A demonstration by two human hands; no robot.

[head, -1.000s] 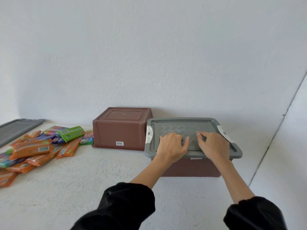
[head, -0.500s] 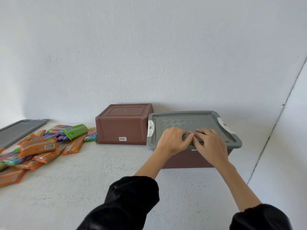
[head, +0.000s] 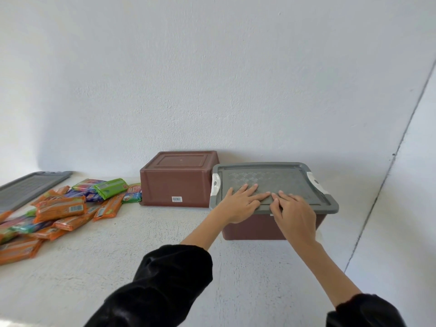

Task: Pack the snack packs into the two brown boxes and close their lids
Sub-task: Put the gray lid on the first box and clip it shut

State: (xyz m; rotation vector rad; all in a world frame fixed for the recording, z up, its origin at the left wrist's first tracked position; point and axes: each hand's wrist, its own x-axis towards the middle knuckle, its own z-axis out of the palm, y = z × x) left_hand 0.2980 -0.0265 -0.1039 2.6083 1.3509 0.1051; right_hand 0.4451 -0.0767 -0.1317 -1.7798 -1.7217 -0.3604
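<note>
Two brown boxes sit at the back edge of the white surface [head: 165, 251], against the wall. The upturned box [head: 175, 182] rests bottom-up near the middle, and the lidded box [head: 254, 226] stands just beside it on the right, carrying a grey lid [head: 273, 180]. A spare grey lid [head: 28, 187] lies at the far left edge. The snack packs [head: 59, 208] are heaped loose between that lid and the upturned box, none visibly packed; what the lidded box holds is hidden. The left hand [head: 240, 205] and right hand [head: 295, 213] lie flat on the lid's near edge, fingers straight and grasping nothing, fingertips almost meeting. This looks like pressing the lid home. Next would likely be snapping the white latches [head: 215, 185], then righting the other box for the packs.
</note>
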